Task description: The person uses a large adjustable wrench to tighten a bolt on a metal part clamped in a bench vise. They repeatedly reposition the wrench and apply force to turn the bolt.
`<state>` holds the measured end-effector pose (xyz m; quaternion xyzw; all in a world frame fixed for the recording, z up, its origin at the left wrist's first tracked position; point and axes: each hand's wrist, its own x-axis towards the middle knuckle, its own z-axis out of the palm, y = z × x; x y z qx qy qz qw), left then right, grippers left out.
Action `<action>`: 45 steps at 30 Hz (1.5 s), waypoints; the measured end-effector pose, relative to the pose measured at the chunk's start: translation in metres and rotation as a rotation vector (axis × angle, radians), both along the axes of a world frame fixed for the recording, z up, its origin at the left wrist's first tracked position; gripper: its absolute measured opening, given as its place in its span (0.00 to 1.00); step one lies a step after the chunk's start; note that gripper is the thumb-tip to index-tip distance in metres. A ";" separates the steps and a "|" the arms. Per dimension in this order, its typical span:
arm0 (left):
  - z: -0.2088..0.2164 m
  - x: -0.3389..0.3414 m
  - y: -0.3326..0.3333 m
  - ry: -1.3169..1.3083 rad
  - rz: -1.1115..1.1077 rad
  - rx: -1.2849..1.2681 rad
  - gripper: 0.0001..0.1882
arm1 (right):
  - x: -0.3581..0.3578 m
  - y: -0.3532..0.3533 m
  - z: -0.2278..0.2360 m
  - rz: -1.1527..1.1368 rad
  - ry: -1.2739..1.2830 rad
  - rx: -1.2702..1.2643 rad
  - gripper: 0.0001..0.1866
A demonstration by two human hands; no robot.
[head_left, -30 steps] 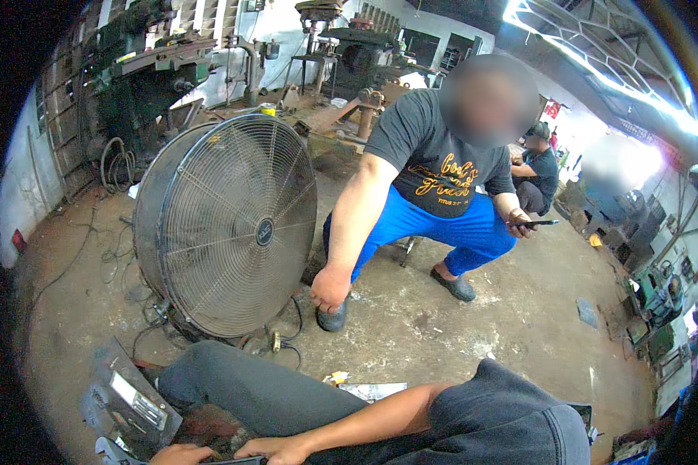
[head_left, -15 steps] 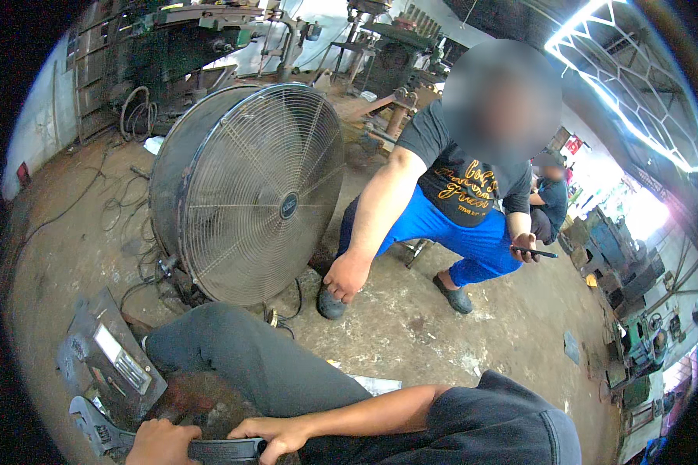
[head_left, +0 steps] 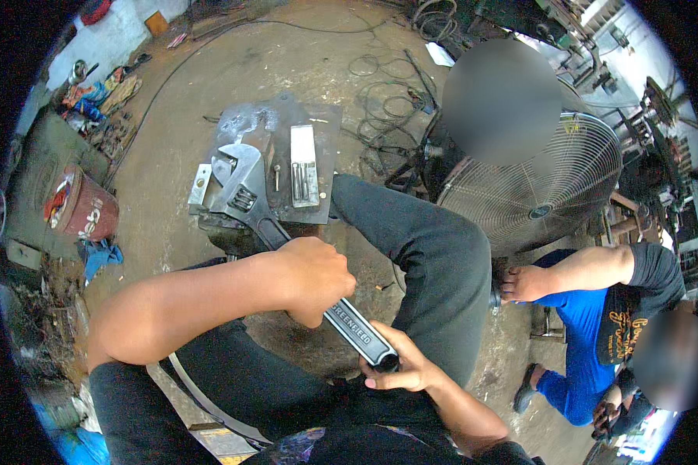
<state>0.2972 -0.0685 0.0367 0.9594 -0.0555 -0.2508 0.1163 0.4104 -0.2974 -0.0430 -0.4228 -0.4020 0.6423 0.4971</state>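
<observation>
A large grey adjustable wrench (head_left: pixel 265 225) slants across in front of my legs, its head far left and its handle end near me. My left hand (head_left: pixel 314 275) is wrapped round the middle of the handle. At the handle's end, my right hand (head_left: pixel 402 360) holds it with thumb and fingers on either side. The wrench's jaws lie over a dark metal plate (head_left: pixel 326 139). On that plate are an open white box (head_left: pixel 304 167) with slim metal rods and a small pin (head_left: pixel 277 177). Left of the wrench head sits a light metal block (head_left: pixel 200 184) with holes.
A big round floor fan (head_left: pixel 535 186) stands to the right, and a person in blue trousers (head_left: pixel 574 325) squats beside it. Loose cables (head_left: pixel 388 116) lie on the floor. At left stand a reddish bucket (head_left: pixel 89 205) and a heap of rags (head_left: pixel 97 97).
My view has swung left and downward, so the fan and the person now appear farther right. The whole wrench has come into sight; both hands are still on it.
</observation>
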 end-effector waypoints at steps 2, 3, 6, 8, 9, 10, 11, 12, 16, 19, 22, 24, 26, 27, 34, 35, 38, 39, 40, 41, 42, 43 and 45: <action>0.008 0.001 -0.001 0.111 -0.049 -0.007 0.12 | -0.009 -0.001 0.008 0.083 -0.034 -0.113 0.36; 0.012 0.000 -0.002 0.174 -0.077 -0.003 0.12 | -0.017 -0.002 0.012 0.107 0.025 -0.128 0.36; 0.023 -0.009 -0.002 0.279 -0.105 -0.018 0.12 | -0.052 -0.004 0.016 0.056 0.093 -0.047 0.35; 0.027 -0.014 -0.001 0.386 -0.171 -0.041 0.12 | -0.072 -0.006 0.016 0.064 0.158 -0.001 0.32; 0.029 -0.016 0.000 0.438 -0.217 -0.043 0.12 | -0.080 -0.007 0.016 0.123 0.156 -0.022 0.30; 0.030 -0.017 0.000 0.428 -0.207 -0.020 0.13 | -0.081 -0.007 0.016 0.119 0.313 -0.191 0.28; 0.030 -0.017 0.001 0.422 -0.192 -0.021 0.13 | -0.083 -0.007 0.016 0.123 0.272 -0.193 0.29; 0.030 -0.017 0.001 0.420 -0.190 -0.019 0.14 | -0.081 -0.007 0.016 0.125 0.233 -0.197 0.31; 0.028 -0.018 0.003 0.403 -0.195 -0.039 0.14 | -0.071 -0.003 0.022 0.154 -0.069 -0.048 0.32; 0.023 -0.025 0.004 0.280 -0.167 -0.042 0.15 | -0.071 0.001 0.035 0.118 -0.028 -0.125 0.33; 0.019 -0.031 0.004 0.145 -0.109 -0.045 0.17 | -0.065 0.010 0.052 0.081 -0.046 -0.354 0.26; 0.022 -0.033 0.006 -0.013 -0.072 -0.058 0.21 | -0.050 0.017 0.063 -0.089 -0.255 -0.226 0.19; 0.030 -0.038 0.012 -0.284 -0.001 -0.093 0.27 | -0.020 0.024 0.073 -0.113 -0.275 -0.336 0.18; 0.036 -0.041 0.018 -0.419 0.060 -0.105 0.31 | -0.001 0.027 0.079 -0.101 -0.189 -0.593 0.18; 0.055 -0.087 0.089 -0.846 0.459 0.065 0.40 | 0.095 0.078 0.117 -0.104 -1.039 -0.305 0.17; 0.050 -0.089 0.096 -0.810 0.505 0.116 0.40 | 0.115 0.096 0.125 -0.258 -1.317 -0.162 0.16; 0.039 -0.090 0.110 -0.763 0.575 0.086 0.39 | 0.171 0.168 0.131 -0.340 -1.750 0.241 0.16; 0.038 -0.089 0.114 -0.743 0.589 0.066 0.38 | 0.190 0.195 0.137 -0.233 -1.767 0.233 0.15; 0.036 -0.087 0.116 -0.688 0.635 0.063 0.37 | 0.205 0.225 0.139 -0.222 -1.766 0.274 0.14; 0.037 -0.086 0.119 -0.625 0.683 0.054 0.36 | 0.216 0.250 0.138 -0.178 -1.746 0.392 0.15; 0.036 -0.084 0.122 -0.595 0.711 0.053 0.35 | 0.228 0.276 0.141 -0.010 -1.448 0.259 0.20; 0.036 -0.083 0.125 -0.585 0.735 0.060 0.34 | 0.233 0.301 0.136 0.038 -1.334 0.206 0.25; 0.033 -0.082 0.130 -0.593 0.788 0.058 0.31 | 0.240 0.336 0.129 -0.076 -1.097 -0.030 0.22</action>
